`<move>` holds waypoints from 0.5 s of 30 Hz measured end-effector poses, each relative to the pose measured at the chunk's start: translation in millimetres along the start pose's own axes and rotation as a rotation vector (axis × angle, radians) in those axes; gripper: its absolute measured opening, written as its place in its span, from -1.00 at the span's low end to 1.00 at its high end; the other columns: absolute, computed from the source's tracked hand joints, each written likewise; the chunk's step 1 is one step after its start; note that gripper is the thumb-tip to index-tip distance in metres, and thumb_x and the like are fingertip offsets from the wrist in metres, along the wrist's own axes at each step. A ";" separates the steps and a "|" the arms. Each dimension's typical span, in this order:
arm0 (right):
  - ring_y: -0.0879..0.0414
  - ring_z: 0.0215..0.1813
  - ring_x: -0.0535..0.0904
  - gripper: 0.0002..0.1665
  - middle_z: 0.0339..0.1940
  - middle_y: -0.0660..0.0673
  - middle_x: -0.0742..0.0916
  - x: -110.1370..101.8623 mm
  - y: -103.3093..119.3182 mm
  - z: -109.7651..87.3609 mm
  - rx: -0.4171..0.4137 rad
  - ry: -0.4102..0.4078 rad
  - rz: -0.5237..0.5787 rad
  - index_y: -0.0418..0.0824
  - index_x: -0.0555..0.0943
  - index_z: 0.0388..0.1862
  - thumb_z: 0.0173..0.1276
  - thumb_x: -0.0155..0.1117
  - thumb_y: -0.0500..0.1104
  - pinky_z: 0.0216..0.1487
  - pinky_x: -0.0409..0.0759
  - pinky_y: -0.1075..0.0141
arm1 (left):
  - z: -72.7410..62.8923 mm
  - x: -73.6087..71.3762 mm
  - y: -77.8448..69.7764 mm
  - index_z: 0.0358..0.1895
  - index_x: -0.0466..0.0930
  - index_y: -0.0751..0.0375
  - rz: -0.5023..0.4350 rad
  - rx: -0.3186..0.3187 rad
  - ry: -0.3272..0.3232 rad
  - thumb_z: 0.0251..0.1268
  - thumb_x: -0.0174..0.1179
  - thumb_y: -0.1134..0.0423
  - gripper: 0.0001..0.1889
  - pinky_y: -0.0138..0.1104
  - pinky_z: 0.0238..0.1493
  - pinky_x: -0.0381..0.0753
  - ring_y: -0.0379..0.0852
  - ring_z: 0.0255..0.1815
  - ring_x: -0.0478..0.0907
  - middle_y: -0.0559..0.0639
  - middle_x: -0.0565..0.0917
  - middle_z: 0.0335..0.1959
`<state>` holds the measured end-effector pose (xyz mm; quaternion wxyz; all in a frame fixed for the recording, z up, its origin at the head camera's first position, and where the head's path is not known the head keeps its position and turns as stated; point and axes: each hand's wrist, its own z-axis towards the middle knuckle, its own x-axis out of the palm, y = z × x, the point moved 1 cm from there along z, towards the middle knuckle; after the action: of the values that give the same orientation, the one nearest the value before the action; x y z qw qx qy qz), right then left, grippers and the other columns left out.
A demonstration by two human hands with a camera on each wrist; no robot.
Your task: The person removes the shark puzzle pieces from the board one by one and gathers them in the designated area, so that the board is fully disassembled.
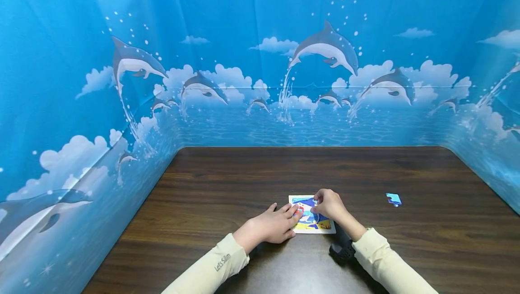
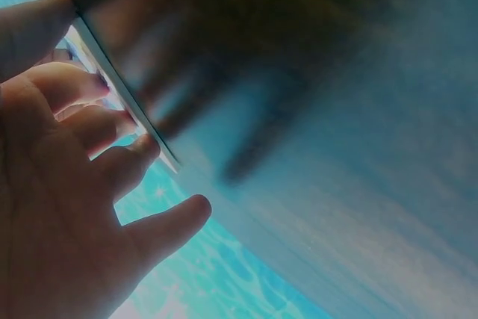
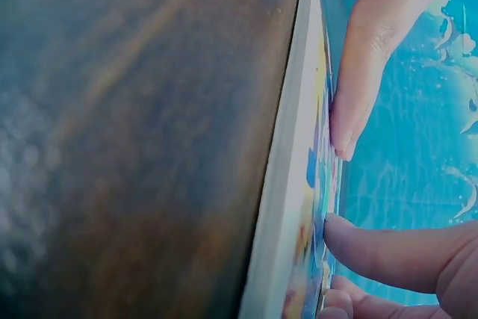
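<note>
A: Puzzle board (image 1: 325, 227) sits near-centre on the table (image 1: 243, 172), its near edge roughly square to the person. Both hands on it?

B: Yep. Left hand (image 1: 273, 225) lies flat w/ fingers straight, tips resting on the board's left edge. The left wrist view shows those fingers (image 2: 112, 166) along the board's edge (image 2: 127, 106), nothing gripped.

A: And the right hand (image 1: 330, 204)?

B: Over the far-right part of the board, fingers curled down onto the picture. In the right wrist view one fingertip (image 3: 351, 128) presses the printed face (image 3: 317, 184) and a second finger touches it lower down. Looks like it's pinching or seating a small piece at the top, but the piece itself is too hidden to be sure.

A: Any spare bits?

B: One loose blue piece (image 1: 393, 199), lying alone on the table well to the right of the board, about level w/ its far edge. Nothing touches it.

A: So which hand is nearer that?

B: Right hand, clearly. The piece lies straight off to its right, w/ bare table between them. Left hand is on the board's other side, so the board and the right hand sit between it and the piece. My read: any reach for it is a rightward one by the right hand, while the left stays as the steadying one.
</note>
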<state>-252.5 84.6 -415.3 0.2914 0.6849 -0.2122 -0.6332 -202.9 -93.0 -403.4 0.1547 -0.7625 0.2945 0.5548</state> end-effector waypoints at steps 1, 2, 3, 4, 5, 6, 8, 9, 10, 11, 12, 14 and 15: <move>0.07 -0.36 0.50 -0.67 -0.44 -0.17 0.63 0.1 -0.1 0.4 0.002 0.000 0.000 -0.41 0.60 -0.32 -0.08 0.49 -0.32 -0.32 0.47 0.26 | -0.2 -0.3 -0.1 0.49 0.01 -0.13 0.002 -0.001 0.000 0.45 -0.16 -0.08 -0.41 -0.01 0.45 0.11 -0.16 0.54 -0.04 -0.14 0.02 0.53; 0.07 -0.36 0.50 -0.68 -0.44 -0.17 0.63 0.1 0.2 1.2 0.004 0.001 -0.002 -0.41 0.60 -0.32 -0.08 0.49 -0.31 -0.32 0.47 0.26 | -0.3 -0.8 0.1 0.49 0.00 -0.13 0.004 -0.002 0.002 0.46 -0.16 -0.08 -0.41 -0.01 0.45 0.11 -0.16 0.54 -0.04 -0.14 0.02 0.53; 0.07 -0.36 0.49 -0.68 -0.43 -0.17 0.63 0.0 0.7 1.6 0.007 0.002 -0.005 -0.40 0.60 -0.33 -0.08 0.49 -0.31 -0.32 0.46 0.26 | -0.5 -1.4 0.1 0.49 0.00 -0.13 0.005 -0.002 0.002 0.46 -0.16 -0.08 -0.41 -0.02 0.45 0.11 -0.16 0.54 -0.04 -0.14 0.02 0.53; 0.07 -0.36 0.49 -0.67 -0.43 -0.17 0.63 0.1 1.0 2.2 0.009 0.000 -0.008 -0.40 0.60 -0.33 -0.08 0.50 -0.30 -0.32 0.46 0.26 | -0.7 -1.9 0.0 0.49 0.00 -0.14 0.004 -0.003 0.004 0.46 -0.16 -0.08 -0.41 -0.02 0.45 0.11 -0.16 0.54 -0.04 -0.14 0.02 0.53; 0.07 -0.36 0.48 -0.67 -0.43 -0.17 0.62 0.5 1.0 2.8 0.013 -0.004 -0.010 -0.39 0.59 -0.34 -0.09 0.50 -0.30 -0.33 0.45 0.26 | -0.6 -1.9 0.1 0.49 0.00 -0.14 0.002 -0.003 0.006 0.46 -0.16 -0.09 -0.41 -0.02 0.45 0.11 -0.16 0.54 -0.04 -0.14 0.02 0.53; 0.07 -0.37 0.47 -0.66 -0.43 -0.17 0.62 0.7 1.6 3.2 0.014 -0.008 -0.010 -0.39 0.59 -0.34 -0.09 0.51 -0.29 -0.33 0.45 0.27 | -0.6 -1.9 0.0 0.49 -0.01 -0.14 -0.001 -0.003 0.010 0.46 -0.17 -0.08 -0.41 -0.02 0.46 0.10 -0.17 0.54 -0.05 -0.14 0.01 0.53; 0.07 -0.38 0.46 -0.65 -0.44 -0.17 0.61 1.4 2.8 4.0 0.005 -0.023 -0.003 -0.38 0.56 -0.36 -0.12 0.52 -0.31 -0.36 0.43 0.28 | -0.5 -1.7 -0.1 0.49 0.00 -0.13 -0.007 -0.001 0.014 0.46 -0.17 -0.08 -0.41 -0.02 0.46 0.10 -0.17 0.55 -0.06 -0.14 0.01 0.53; 0.07 -0.39 0.46 -0.64 -0.44 -0.17 0.61 1.9 3.5 4.4 -0.003 -0.029 0.001 -0.37 0.55 -0.37 -0.13 0.53 -0.32 -0.37 0.43 0.29 | -0.5 -1.6 0.0 0.49 0.00 -0.13 -0.010 -0.001 0.016 0.46 -0.17 -0.08 -0.42 -0.01 0.46 0.10 -0.16 0.55 -0.06 -0.14 0.01 0.53; 0.07 -0.40 0.46 -0.64 -0.45 -0.17 0.61 2.3 4.3 4.9 -0.017 -0.038 0.002 -0.37 0.54 -0.37 -0.13 0.53 -0.33 -0.38 0.44 0.29 | -0.3 -1.1 0.0 0.49 0.00 -0.13 -0.014 0.000 0.018 0.46 -0.17 -0.08 -0.42 -0.01 0.46 0.10 -0.16 0.55 -0.06 -0.14 0.01 0.53; 0.07 -0.40 0.47 -0.64 -0.45 -0.18 0.61 2.5 5.4 5.1 -0.030 -0.044 0.003 -0.36 0.54 -0.37 -0.13 0.52 -0.35 -0.39 0.45 0.29 | -0.2 -0.9 0.2 0.49 0.00 -0.13 -0.015 0.001 0.019 0.46 -0.17 -0.08 -0.42 -0.01 0.46 0.10 -0.16 0.55 -0.07 -0.13 0.01 0.53; 0.08 -0.41 0.49 -0.64 -0.44 -0.18 0.62 2.5 6.6 5.1 -0.047 -0.047 0.000 -0.36 0.54 -0.35 -0.12 0.52 -0.36 -0.40 0.47 0.28 | -0.1 -0.9 0.2 0.49 0.00 -0.13 -0.016 0.002 0.020 0.46 -0.17 -0.08 -0.42 0.00 0.46 0.10 -0.16 0.55 -0.07 -0.13 0.01 0.53; 0.06 -0.40 0.53 -0.63 -0.42 -0.20 0.65 2.5 8.4 5.3 -0.079 -0.047 -0.020 -0.37 0.55 -0.30 -0.10 0.51 -0.37 -0.40 0.51 0.25 | 0.1 -0.9 0.2 0.49 -0.01 -0.13 -0.023 0.004 0.023 0.47 -0.18 -0.07 -0.42 0.00 0.46 0.09 -0.16 0.55 -0.08 -0.13 0.00 0.53; 0.05 -0.37 0.56 -0.61 -0.38 -0.20 0.67 2.4 8.8 5.4 -0.093 -0.043 -0.039 -0.37 0.56 -0.24 -0.08 0.50 -0.36 -0.37 0.55 0.23 | 0.2 -0.8 0.2 0.49 -0.02 -0.13 -0.027 0.005 0.025 0.47 -0.18 -0.07 -0.42 0.01 0.46 0.08 -0.16 0.55 -0.08 -0.13 0.00 0.53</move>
<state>-256.9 75.8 -411.3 0.3057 0.6610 -0.1753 -0.6624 -203.3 -92.8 -402.7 0.1604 -0.7731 0.2873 0.5423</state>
